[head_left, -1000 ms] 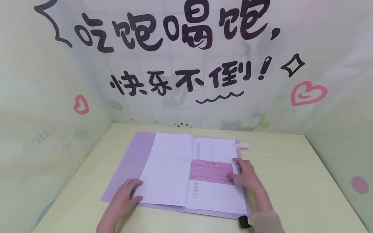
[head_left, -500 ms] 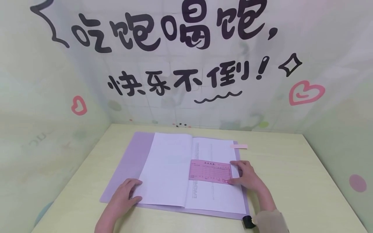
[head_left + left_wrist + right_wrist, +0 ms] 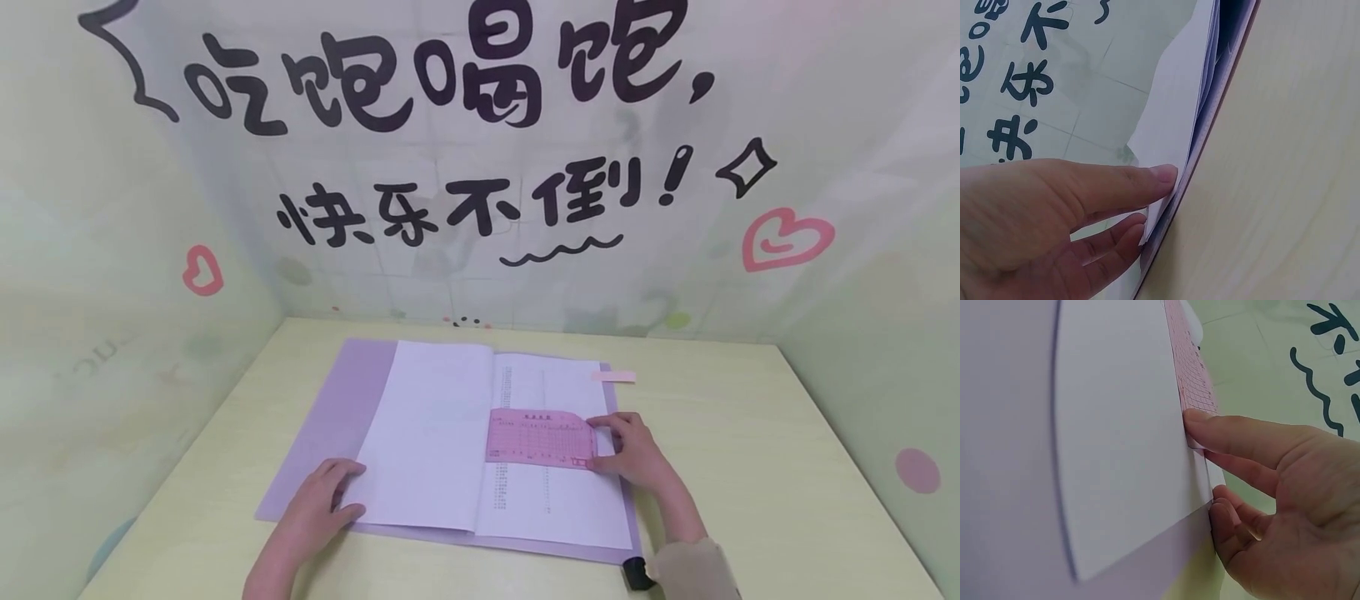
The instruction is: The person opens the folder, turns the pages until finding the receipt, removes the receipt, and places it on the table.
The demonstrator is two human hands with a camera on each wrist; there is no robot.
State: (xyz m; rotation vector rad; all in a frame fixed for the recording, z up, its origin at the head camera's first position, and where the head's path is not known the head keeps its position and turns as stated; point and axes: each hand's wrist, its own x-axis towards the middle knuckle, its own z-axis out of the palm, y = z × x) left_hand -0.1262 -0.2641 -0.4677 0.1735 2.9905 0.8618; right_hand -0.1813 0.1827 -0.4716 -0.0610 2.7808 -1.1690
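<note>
A purple folder (image 3: 322, 433) lies open on the table, with a blank white page (image 3: 427, 433) on the left and a printed page (image 3: 592, 517) on the right. Across the printed page lies a pink form slip (image 3: 536, 437). My right hand (image 3: 630, 446) pinches the slip's right edge between thumb and fingers, and its upper right corner bows up slightly. In the right wrist view the thumb (image 3: 1207, 428) sits on the pink edge. My left hand (image 3: 324, 500) rests at the blank page's lower left edge, fingers relaxed and spread, thumb (image 3: 1160, 178) on the paper.
A pale pink tab (image 3: 615, 377) sticks out past the folder's upper right edge. The light wooden table (image 3: 750, 467) is enclosed by printed cloth walls (image 3: 480, 283) at the back and sides. A small black object (image 3: 637, 573) sits by the right sleeve (image 3: 697, 567).
My right thumb has drawn back from on top of the slip to its right edge. The slip has shifted slightly, and its upper right corner now curves up. The left hand stays put.
</note>
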